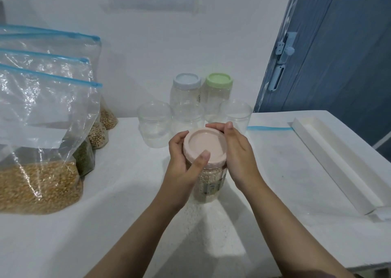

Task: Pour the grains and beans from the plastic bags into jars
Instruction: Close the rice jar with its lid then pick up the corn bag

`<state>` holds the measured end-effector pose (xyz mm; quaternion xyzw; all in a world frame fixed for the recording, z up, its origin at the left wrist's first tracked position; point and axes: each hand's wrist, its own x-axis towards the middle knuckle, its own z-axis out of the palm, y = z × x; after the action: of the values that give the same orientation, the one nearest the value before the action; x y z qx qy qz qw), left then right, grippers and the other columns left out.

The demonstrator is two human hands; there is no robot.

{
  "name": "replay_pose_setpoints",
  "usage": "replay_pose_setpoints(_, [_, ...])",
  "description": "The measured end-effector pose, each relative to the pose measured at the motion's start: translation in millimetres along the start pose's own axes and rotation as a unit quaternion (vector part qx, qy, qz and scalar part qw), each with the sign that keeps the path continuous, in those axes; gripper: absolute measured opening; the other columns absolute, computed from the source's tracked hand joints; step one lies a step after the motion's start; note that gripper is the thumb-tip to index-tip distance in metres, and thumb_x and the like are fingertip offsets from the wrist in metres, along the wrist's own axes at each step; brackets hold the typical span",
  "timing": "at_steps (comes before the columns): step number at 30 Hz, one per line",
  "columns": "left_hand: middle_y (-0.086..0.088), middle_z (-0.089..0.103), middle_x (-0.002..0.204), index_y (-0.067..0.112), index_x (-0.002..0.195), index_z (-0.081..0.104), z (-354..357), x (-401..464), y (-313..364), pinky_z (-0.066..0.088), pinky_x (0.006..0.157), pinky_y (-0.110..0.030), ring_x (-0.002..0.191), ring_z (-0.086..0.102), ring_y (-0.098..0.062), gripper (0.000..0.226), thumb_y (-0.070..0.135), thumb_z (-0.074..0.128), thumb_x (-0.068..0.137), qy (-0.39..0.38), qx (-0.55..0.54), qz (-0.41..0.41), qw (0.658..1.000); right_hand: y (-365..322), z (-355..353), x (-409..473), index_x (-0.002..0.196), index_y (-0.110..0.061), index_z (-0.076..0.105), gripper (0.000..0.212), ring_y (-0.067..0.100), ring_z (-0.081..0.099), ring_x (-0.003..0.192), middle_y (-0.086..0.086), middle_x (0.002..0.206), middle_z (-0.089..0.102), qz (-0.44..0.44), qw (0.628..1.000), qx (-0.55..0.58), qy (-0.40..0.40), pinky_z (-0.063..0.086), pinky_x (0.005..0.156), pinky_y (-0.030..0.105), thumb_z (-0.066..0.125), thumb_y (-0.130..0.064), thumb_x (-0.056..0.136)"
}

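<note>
A clear jar (210, 184) full of pale grains stands at the middle of the white table (118, 224), capped with a pink lid (204, 145). My left hand (184, 163) grips the jar just under the lid, thumb resting on the lid's rim. My right hand (237, 150) curls round the lid from the right side. Several zip bags stand at the left: the nearest bag (40, 184) holds yellow grains, a bag of green beans (84, 159) and bags of tan beans (98, 137) stand behind it.
Behind the filled jar stand three open empty jars (154, 125), plus a blue-lidded jar (187, 91) and a green-lidded jar (219, 91). An emptied bag (273, 133) lies flat at the right, next to a long white tray (330, 157). A blue door (338, 55) stands at the far right.
</note>
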<state>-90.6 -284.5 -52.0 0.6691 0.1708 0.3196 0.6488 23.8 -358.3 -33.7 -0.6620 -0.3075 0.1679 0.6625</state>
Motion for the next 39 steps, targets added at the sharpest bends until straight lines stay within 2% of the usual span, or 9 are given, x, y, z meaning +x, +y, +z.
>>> replay_pose_setpoints(4, [0.006, 0.054, 0.125, 0.042, 0.124, 0.034, 0, 2, -2, 0.051, 0.087, -0.019, 0.109, 0.062, -0.002, 0.048, 0.042, 0.058, 0.083, 0.002, -0.001, -0.008, 1.000, -4, -2, 7, 0.103, -0.023, 0.074, 0.049, -0.002, 0.066, 0.091, -0.016, 0.101, 0.073, 0.015, 1.000, 0.001, -0.024, 0.049, 0.076, 0.011, 0.031, -0.045, 0.106])
replay_pose_setpoints(10, [0.008, 0.061, 0.120, 0.033, 0.132, 0.043, 4, 2, -5, 0.050, 0.082, -0.016, 0.106, 0.062, -0.003, 0.029, 0.034, 0.042, 0.103, 0.039, -0.015, -0.016, 0.999, 7, 9, -5, 0.103, -0.018, 0.066, 0.019, -0.003, 0.063, 0.092, -0.019, 0.101, 0.071, 0.020, 0.998, 0.061, 0.028, 0.047, 0.074, 0.013, 0.048, -0.026, 0.104])
replay_pose_setpoints(14, [0.019, 0.061, 0.124, 0.042, 0.133, 0.044, 1, 2, -5, 0.049, 0.092, -0.016, 0.114, 0.058, 0.005, 0.042, 0.059, 0.039, 0.096, 0.027, -0.019, -0.025, 0.999, 11, 9, -6, 0.111, -0.010, 0.065, 0.039, 0.005, 0.064, 0.109, -0.009, 0.115, 0.072, 0.031, 0.990, 0.125, 0.064, 0.048, 0.089, 0.021, 0.044, -0.042, 0.103])
replay_pose_setpoints(19, [0.014, 0.064, 0.120, 0.043, 0.127, 0.047, -2, 6, -12, 0.048, 0.093, -0.025, 0.114, 0.061, -0.004, 0.034, 0.052, 0.043, 0.095, 0.042, -0.037, -0.036, 0.998, 19, 7, -4, 0.089, -0.022, 0.069, 0.045, 0.016, 0.067, 0.102, -0.004, 0.102, 0.074, 0.067, 0.987, 0.121, 0.084, 0.050, 0.096, 0.042, 0.040, -0.055, 0.095])
replay_pose_setpoints(22, [0.008, 0.065, 0.123, 0.042, 0.126, 0.049, -3, 7, -13, 0.048, 0.096, -0.028, 0.117, 0.061, -0.008, 0.043, 0.063, 0.036, 0.090, 0.031, -0.044, -0.043, 0.998, 20, 5, -8, 0.096, -0.023, 0.068, 0.034, 0.008, 0.065, 0.100, -0.009, 0.102, 0.072, 0.037, 0.990, 0.108, 0.080, 0.049, 0.090, 0.031, 0.038, -0.035, 0.106])
replay_pose_setpoints(27, [0.010, 0.066, 0.118, 0.041, 0.126, 0.048, -2, 9, -14, 0.049, 0.094, -0.030, 0.112, 0.063, -0.006, 0.037, 0.059, 0.041, 0.094, 0.031, -0.042, -0.042, 0.998, 26, 1, -11, 0.091, -0.020, 0.058, 0.028, 0.004, 0.058, 0.085, -0.014, 0.086, 0.062, 0.027, 0.990, 0.121, 0.063, 0.044, 0.081, 0.029, 0.040, -0.042, 0.097])
replay_pose_setpoints(31, [0.015, 0.063, 0.122, 0.035, 0.131, 0.045, -6, 8, -14, 0.050, 0.093, -0.027, 0.119, 0.059, -0.008, 0.047, 0.049, 0.053, 0.088, 0.009, -0.029, -0.036, 0.999, 27, -3, -12, 0.118, -0.026, 0.067, 0.036, 0.008, 0.063, 0.115, -0.009, 0.120, 0.070, 0.046, 0.992, 0.116, 0.001, 0.049, 0.097, 0.030, 0.034, -0.037, 0.107])
replay_pose_setpoints(35, [0.015, 0.060, 0.129, 0.034, 0.139, 0.043, -6, 7, -14, 0.047, 0.098, -0.024, 0.121, 0.057, -0.001, 0.051, 0.050, 0.045, 0.090, -0.003, -0.020, -0.025, 0.999, 23, -4, -14, 0.100, -0.018, 0.056, 0.022, 0.003, 0.061, 0.083, -0.011, 0.090, 0.065, 0.046, 0.990, 0.129, 0.029, 0.045, 0.072, 0.027, 0.041, -0.032, 0.106])
replay_pose_setpoints(39, [0.024, 0.056, 0.131, 0.039, 0.140, 0.038, -7, 6, -12, 0.047, 0.099, -0.023, 0.123, 0.053, 0.002, 0.062, 0.059, 0.052, 0.083, -0.019, -0.004, -0.013, 1.000, 25, -4, -13, 0.124, -0.037, 0.062, 0.030, 0.006, 0.063, 0.114, -0.013, 0.122, 0.068, 0.059, 0.990, 0.129, -0.020, 0.052, 0.096, 0.029, 0.037, -0.039, 0.106])
